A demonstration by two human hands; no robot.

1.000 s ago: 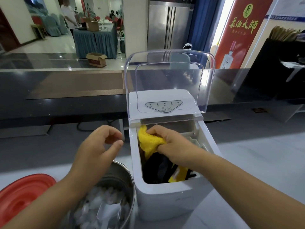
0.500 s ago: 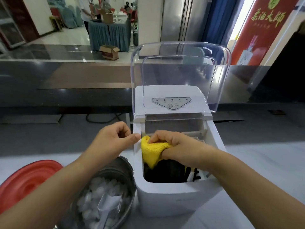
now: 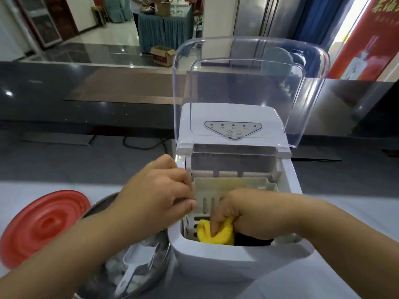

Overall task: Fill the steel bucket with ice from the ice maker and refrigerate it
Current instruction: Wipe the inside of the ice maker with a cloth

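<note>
Steel bucket (image 3: 101, 201) sits low left on the desk (image 3: 349, 214), loaded with ice (image 3: 112, 266) and 1 clear scoop (image 3: 138, 262), touching the white ice maker (image 3: 226, 262). A red lid (image 3: 41, 227) crowds its left; open desk lies right. Clear cover (image 3: 248, 83) stands raised. Right hand (image 3: 248, 214) reaches into the basket (image 3: 233, 186), fingers clutching a yellow cloth (image 3: 224, 234). Left hand (image 3: 155, 195) curls at the maker's left rim; grip unclear.

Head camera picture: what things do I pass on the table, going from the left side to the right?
red lid → steel bucket → ice maker
</note>
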